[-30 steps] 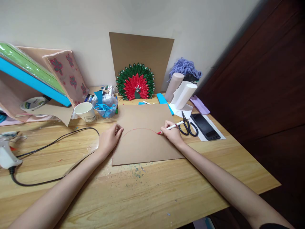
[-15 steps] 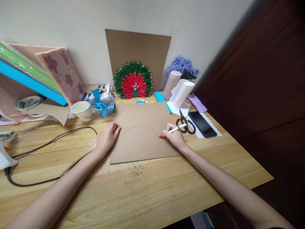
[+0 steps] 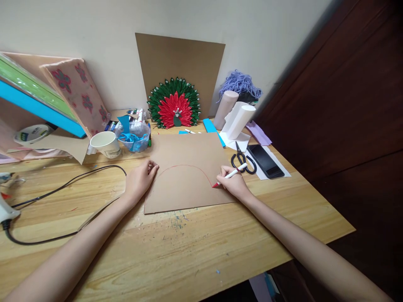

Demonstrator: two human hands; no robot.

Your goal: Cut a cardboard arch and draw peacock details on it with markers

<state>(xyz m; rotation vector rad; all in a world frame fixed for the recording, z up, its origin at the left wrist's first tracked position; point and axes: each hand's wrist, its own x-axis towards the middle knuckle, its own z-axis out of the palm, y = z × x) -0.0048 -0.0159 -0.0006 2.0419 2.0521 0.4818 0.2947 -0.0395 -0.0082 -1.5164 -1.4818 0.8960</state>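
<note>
A brown cardboard sheet (image 3: 185, 191) lies flat on the wooden table, a thin red arc drawn across it. My right hand (image 3: 231, 180) is closed around a white marker (image 3: 235, 171) with a red tip. That tip touches the cardboard at the arc's right end. At the sheet's left edge, my left hand (image 3: 141, 178) grips the cardboard with curled fingers. Black-handled scissors (image 3: 242, 160) lie just beyond my right hand. Behind the sheet stands a green and red peacock craft (image 3: 176, 105), leaning on a larger upright cardboard panel (image 3: 182, 58).
A paper cup (image 3: 105, 145) and a clear tub (image 3: 134, 140) of blue scraps stand back left. A glue gun (image 3: 6, 212) with its looping cord lies far left. Back right are a phone (image 3: 265, 161), a white roll (image 3: 242, 121) and purple yarn (image 3: 241, 84).
My right hand has moved the marker slightly down and to the right, lengthening the red line. My left hand stays at the cardboard's edge. The view has shifted a little.
</note>
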